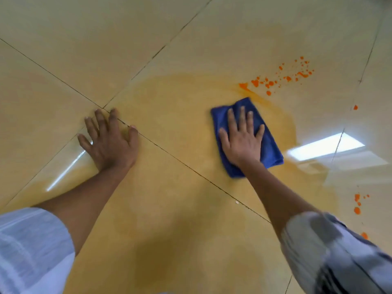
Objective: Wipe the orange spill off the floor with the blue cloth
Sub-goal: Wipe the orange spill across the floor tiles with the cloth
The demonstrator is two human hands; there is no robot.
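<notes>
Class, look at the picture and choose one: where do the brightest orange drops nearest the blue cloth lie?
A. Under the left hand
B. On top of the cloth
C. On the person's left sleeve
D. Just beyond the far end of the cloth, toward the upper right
D: the orange drops are scattered on the floor past the far end of the blue cloth, which the right hand presses flat; the left hand rests on bare tile.

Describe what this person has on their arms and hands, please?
Both hands are bare: the left hand and right hand show no gloves, rings or watch. The forearms are uncovered too. A loose white sleeve is pushed up near the left elbow; the right sleeve looks whitish with grey patches, blurred.
</notes>
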